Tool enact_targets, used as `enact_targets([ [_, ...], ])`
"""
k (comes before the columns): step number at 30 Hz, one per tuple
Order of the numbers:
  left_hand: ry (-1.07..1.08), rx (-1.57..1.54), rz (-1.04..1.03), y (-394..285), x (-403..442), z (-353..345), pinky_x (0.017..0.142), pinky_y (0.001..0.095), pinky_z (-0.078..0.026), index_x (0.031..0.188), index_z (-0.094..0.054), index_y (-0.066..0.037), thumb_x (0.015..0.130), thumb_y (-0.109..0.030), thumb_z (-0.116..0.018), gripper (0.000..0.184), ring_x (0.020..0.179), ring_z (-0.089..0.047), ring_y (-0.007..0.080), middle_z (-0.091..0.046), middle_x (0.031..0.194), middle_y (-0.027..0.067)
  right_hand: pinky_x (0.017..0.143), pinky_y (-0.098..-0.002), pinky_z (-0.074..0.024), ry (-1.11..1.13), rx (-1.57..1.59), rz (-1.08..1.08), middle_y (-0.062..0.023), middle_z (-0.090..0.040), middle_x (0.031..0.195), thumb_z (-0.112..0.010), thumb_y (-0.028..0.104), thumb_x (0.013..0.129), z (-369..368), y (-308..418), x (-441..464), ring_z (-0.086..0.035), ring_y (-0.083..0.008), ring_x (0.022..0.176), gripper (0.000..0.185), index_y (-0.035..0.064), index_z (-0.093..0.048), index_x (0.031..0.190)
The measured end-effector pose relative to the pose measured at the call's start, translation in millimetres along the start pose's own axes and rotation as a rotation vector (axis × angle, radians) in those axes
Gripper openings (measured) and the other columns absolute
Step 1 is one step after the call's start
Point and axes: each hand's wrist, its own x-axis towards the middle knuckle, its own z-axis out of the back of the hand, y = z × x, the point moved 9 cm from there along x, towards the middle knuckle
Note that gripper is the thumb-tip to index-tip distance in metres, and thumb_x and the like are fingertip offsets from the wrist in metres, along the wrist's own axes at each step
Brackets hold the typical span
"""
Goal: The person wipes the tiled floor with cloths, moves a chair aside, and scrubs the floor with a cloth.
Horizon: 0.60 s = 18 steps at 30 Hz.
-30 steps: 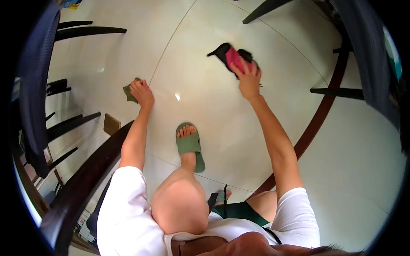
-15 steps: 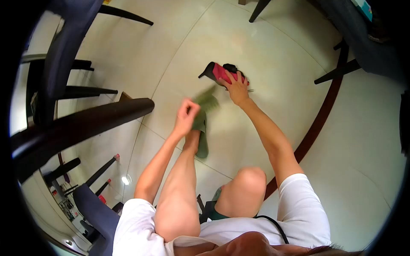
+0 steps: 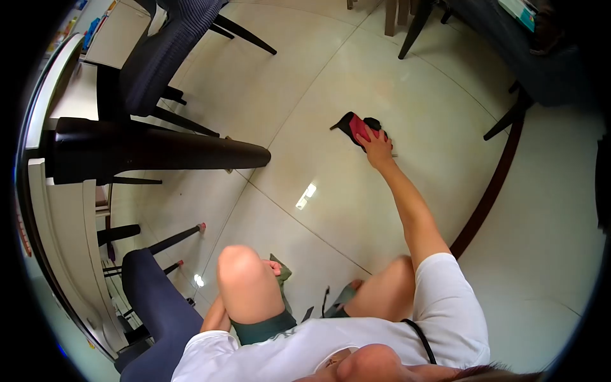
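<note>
A pink and black item [image 3: 361, 127] lies on the tiled floor [image 3: 318, 184] ahead. My right hand [image 3: 380, 148] rests on its right part, fingers spread over the pink surface. Just below the hand a thin dark piece sticks out to the right. Down by my raised knee [image 3: 240, 267], my left hand [image 3: 272, 266] is closed on a green cloth [image 3: 280, 270]; the knee hides part of this hand and its wrist.
A thick dark wooden leg [image 3: 178, 149] reaches in from the left. Dark chairs [image 3: 156, 70] stand on the left, and another dark seat [image 3: 509, 51] is at the upper right. A dark red strip [image 3: 493, 191] curves across the floor on the right.
My left hand has come back from the floor ahead, over my foot, to beside my knee with the green cloth. My right hand stays on the pink and black item. The view has shifted.
</note>
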Motion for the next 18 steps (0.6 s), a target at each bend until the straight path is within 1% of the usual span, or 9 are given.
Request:
enact_targets([
  [1,0.014,-0.060,0.038,8,2,8,0.072,0.0238,-0.039,0.085,-0.056,-0.007,0.093,-0.023,-0.063,0.019,0.082,-0.046,0.0076,-0.050,0.087,-0.0037,0.094,-0.0600,-0.0382,0.018,-0.001,-0.011,-0.0041,-0.021,0.156,-0.057,0.012,0.087,-3,4,2,-0.029,-0.0428,0.131,0.060,0.0324,-0.041,0.142],
  [4,0.086,-0.134,0.124,22,19,29,0.072,0.0233,-0.038,0.085,-0.056,-0.007,0.093,-0.024,-0.063,0.020,0.081,-0.045,0.0068,-0.050,0.086,-0.0045,0.093,-0.0590,-0.0384,-0.072,0.056,-0.101,-0.0094,-0.026,0.154,-0.057,0.012,0.085,-4,23,7,-0.033,-0.0446,0.128,0.059,0.0307,-0.045,0.139],
  [7,0.168,-0.121,0.188,27,39,43,0.071,0.0229,-0.038,0.085,-0.057,-0.007,0.093,-0.025,-0.063,0.020,0.080,-0.045,0.0059,-0.050,0.084,-0.0053,0.090,-0.0563,-0.0416,-0.130,-0.017,0.007,-0.0093,-0.022,0.156,-0.060,0.019,0.085,-22,81,19,-0.035,-0.0445,0.126,0.065,0.0293,-0.036,0.145],
  [9,0.226,-0.067,0.217,26,53,54,0.070,0.0225,-0.038,0.085,-0.057,-0.007,0.093,-0.026,-0.063,0.021,0.079,-0.044,0.0054,-0.050,0.083,-0.0059,0.088,-0.0567,-0.0424,-0.131,0.008,0.154,-0.0105,-0.028,0.153,-0.060,0.022,0.085,-34,135,18,-0.038,-0.0446,0.125,0.064,0.0317,-0.038,0.144],
  [11,0.282,0.037,0.218,21,65,65,0.070,0.0222,-0.037,0.085,-0.057,-0.007,0.093,-0.026,-0.063,0.021,0.079,-0.044,0.0048,-0.050,0.082,-0.0064,0.084,-0.0548,-0.0438,-0.185,-0.023,0.309,-0.0110,-0.029,0.152,-0.060,0.020,0.083,-41,186,6,-0.040,-0.0439,0.123,0.061,0.0318,-0.043,0.141],
  [14,0.400,0.307,0.113,9,83,81,0.069,0.0214,-0.037,0.087,-0.058,-0.007,0.093,-0.028,-0.063,0.022,0.077,-0.044,0.0041,-0.051,0.081,-0.0064,0.083,-0.0564,-0.0434,-0.108,0.085,0.507,-0.0131,-0.032,0.150,-0.056,0.020,0.083,-60,250,-35,-0.037,-0.0430,0.126,0.053,0.0270,-0.049,0.136],
  [15,0.448,0.401,0.067,7,91,84,0.068,0.0211,-0.037,0.088,-0.059,-0.007,0.093,-0.028,-0.063,0.023,0.077,-0.044,0.0039,-0.051,0.081,-0.0062,0.082,-0.0566,-0.0436,-0.089,0.061,0.554,-0.0134,-0.033,0.148,-0.057,0.020,0.083,-68,268,-56,-0.037,-0.0424,0.125,0.051,0.0252,-0.051,0.133],
  [16,0.506,0.466,0.046,14,100,87,0.068,0.0215,-0.038,0.089,-0.059,-0.006,0.093,-0.028,-0.063,0.022,0.077,-0.044,0.0043,-0.052,0.081,-0.0059,0.081,-0.0567,-0.0438,-0.068,0.036,0.598,-0.0136,-0.034,0.147,-0.057,0.021,0.083,-78,285,-82,-0.037,-0.0419,0.124,0.048,0.0234,-0.054,0.130],
  [18,0.635,0.590,-0.001,32,121,90,0.068,0.0224,-0.038,0.090,-0.060,-0.006,0.093,-0.027,-0.063,0.022,0.078,-0.045,0.0052,-0.053,0.082,-0.0053,0.080,-0.0547,-0.0447,0.059,0.103,0.685,-0.0138,-0.034,0.146,-0.057,0.022,0.082,-99,313,-135,-0.036,-0.0415,0.124,0.042,0.0219,-0.058,0.124],
])
